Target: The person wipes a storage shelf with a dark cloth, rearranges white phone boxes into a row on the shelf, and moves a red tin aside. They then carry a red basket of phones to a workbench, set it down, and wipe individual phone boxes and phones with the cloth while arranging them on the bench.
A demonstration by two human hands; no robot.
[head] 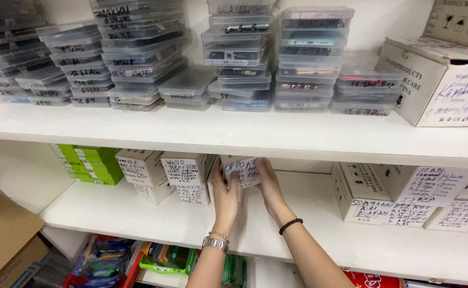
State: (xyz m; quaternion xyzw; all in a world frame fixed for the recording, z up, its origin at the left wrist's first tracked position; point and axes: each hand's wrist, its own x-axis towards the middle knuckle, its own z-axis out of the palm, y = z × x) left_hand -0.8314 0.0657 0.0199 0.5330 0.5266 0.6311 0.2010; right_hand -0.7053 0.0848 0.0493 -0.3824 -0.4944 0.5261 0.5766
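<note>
While both hands reach under the upper shelf (234, 133), the small white box (242, 172) sits between them on the middle shelf (276, 234): left hand (225, 197) fingers pressed flat on its left side, right hand (270, 186) fingers together on its right. Neighbouring white boxes (186, 169) sit just left, green packs (92, 162) further left.

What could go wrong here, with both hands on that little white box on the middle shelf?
1. The small white box is gripped only at its sides by the left hand and right hand; it might slip and spill.
2. The neighbouring boxes stand close beside it, so a nudge could knock them over.
3. The stacks of clear plastic cases on the shelf above look uneven; a bump to the shelf might topple some.
</note>
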